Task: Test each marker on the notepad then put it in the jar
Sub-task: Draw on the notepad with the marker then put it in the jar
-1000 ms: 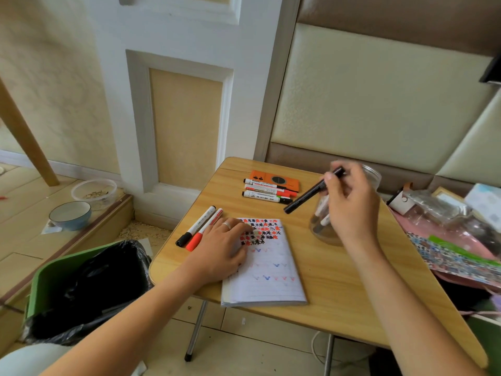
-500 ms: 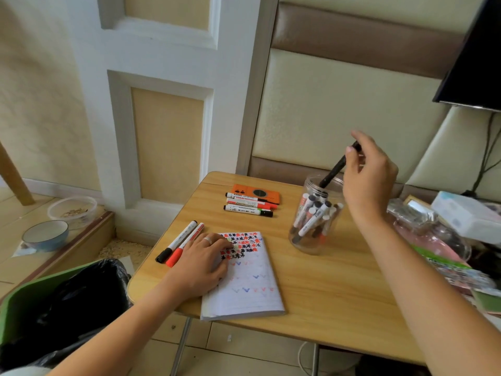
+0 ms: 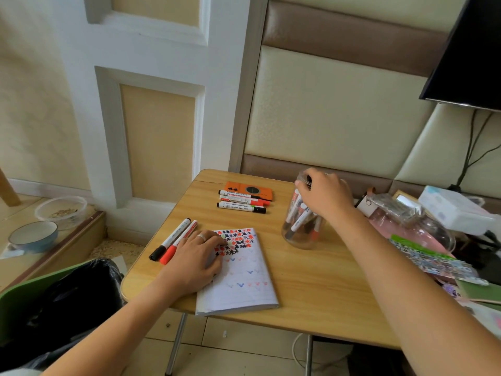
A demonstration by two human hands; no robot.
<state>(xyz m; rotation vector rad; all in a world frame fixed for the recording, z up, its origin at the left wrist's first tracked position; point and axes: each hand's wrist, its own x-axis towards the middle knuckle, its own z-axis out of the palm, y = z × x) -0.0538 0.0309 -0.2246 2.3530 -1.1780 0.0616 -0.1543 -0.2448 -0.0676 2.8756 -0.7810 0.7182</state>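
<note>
The clear jar (image 3: 301,226) stands upright on the table (image 3: 311,280), just right of the notepad (image 3: 240,272), and it holds a bundle of white-barrelled markers (image 3: 299,221) leaning at angles, caps red and black. The notepad lies open and flat, its upper page covered with red and black star-like marks, with faint blue and pink ticks lower down. Beyond the notepad three markers (image 3: 241,202) lie side by side against an orange case (image 3: 250,189); just left of it lie a black-capped marker (image 3: 170,238) and a red-capped marker (image 3: 179,241), touching each other. The table is light wood on metal legs, set against a padded wall panel (image 3: 325,118); left of the notepad, off the table, stand a green bin (image 3: 16,302) with a black liner and two bowls (image 3: 34,236) on a ledge. Your left hand (image 3: 199,260) rests flat on the notepad, fingers (image 3: 217,240) spread and straight. Your right hand (image 3: 324,195) covers the jar's mouth, fingers (image 3: 305,184) curled down at the rim; whether they grip a marker cannot be told.
</note>
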